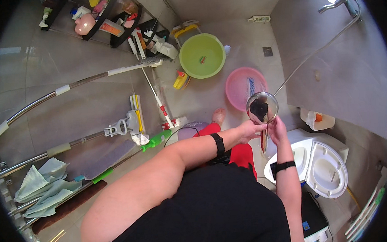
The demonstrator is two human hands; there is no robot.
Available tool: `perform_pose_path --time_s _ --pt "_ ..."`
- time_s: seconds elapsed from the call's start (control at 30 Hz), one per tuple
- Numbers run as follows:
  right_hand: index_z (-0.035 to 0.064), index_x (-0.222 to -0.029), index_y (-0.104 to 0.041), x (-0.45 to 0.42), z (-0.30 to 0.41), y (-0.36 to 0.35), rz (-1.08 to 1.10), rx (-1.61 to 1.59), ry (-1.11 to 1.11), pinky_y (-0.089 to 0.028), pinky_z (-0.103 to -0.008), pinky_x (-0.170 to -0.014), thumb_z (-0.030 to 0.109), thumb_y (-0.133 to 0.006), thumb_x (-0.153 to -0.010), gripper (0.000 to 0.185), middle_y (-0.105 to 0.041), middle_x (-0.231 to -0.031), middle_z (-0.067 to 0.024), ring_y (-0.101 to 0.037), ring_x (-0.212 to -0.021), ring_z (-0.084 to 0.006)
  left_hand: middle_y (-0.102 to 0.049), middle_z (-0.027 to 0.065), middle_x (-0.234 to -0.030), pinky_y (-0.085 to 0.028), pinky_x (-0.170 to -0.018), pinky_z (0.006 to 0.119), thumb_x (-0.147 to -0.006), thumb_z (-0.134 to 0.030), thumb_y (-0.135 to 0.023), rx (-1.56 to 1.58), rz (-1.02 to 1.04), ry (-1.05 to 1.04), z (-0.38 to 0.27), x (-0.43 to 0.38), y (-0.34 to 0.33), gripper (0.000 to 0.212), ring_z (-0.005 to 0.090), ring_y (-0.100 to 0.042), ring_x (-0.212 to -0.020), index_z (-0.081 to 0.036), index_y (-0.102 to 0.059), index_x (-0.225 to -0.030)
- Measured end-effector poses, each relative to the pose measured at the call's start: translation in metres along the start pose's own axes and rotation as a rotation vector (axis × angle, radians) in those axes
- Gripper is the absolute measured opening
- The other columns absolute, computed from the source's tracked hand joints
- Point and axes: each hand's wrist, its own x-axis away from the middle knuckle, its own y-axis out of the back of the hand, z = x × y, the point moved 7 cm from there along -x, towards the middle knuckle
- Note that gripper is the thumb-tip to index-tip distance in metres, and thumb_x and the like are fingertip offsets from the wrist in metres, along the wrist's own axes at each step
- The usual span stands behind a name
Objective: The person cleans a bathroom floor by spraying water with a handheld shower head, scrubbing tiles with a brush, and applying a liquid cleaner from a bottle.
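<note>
Both hands are on a round chrome hand shower [262,107], held over the near edge of a pink plastic basin [229,95]. My left hand [250,129] grips the handle from the left. My right hand [278,130] closes around it on the other side, just below the disc. The mirror-like back of the disc faces me. Thin streaks of water show past its far rim, above the basin. A blue-and-white striped item [250,86] lies inside the basin, partly hidden. A metal hose [317,50] runs from the disc's far side to the wall tap [348,9].
A green basin [213,69] and a yellow bottle [180,82] stand on the floor ahead. The toilet [330,172] with raised lid is at right. Mops [161,105], rails with cloths [50,175] and a bottle shelf [113,44] line the left. A floor drain [267,51] lies beyond.
</note>
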Motion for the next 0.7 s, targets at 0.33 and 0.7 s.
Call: perform_pose_path --time_s 0.33,0.7 --pt "0.0002 -0.147 -0.068 -0.111 0.031 -0.078 0.167 0.133 -0.088 -0.069 -0.0417 -0.097 0.017 -0.070 -0.112 0.039 -0.079 -0.132 -0.0140 -0.079 -0.115 -0.0251 -0.065 0.0003 -0.149 -0.044 -0.121 0.049 -0.110 -0.027 -0.081 -0.079 0.050 0.026 0.006 0.006 0.026 0.043 0.0190 -0.056 -0.140 -0.013 -0.067 -0.148" --pt "-0.0042 -0.146 -0.069 -0.115 0.020 -0.082 0.126 0.228 -0.165 -0.063 -0.0435 -0.109 0.023 -0.079 -0.108 0.049 -0.077 -0.142 -0.0126 -0.077 -0.122 -0.0262 -0.069 -0.0017 -0.141 -0.048 -0.114 0.042 -0.110 -0.028 -0.080 -0.057 0.068 0.079 0.008 -0.001 0.036 0.033 0.0155 -0.060 -0.131 -0.014 -0.072 -0.139"
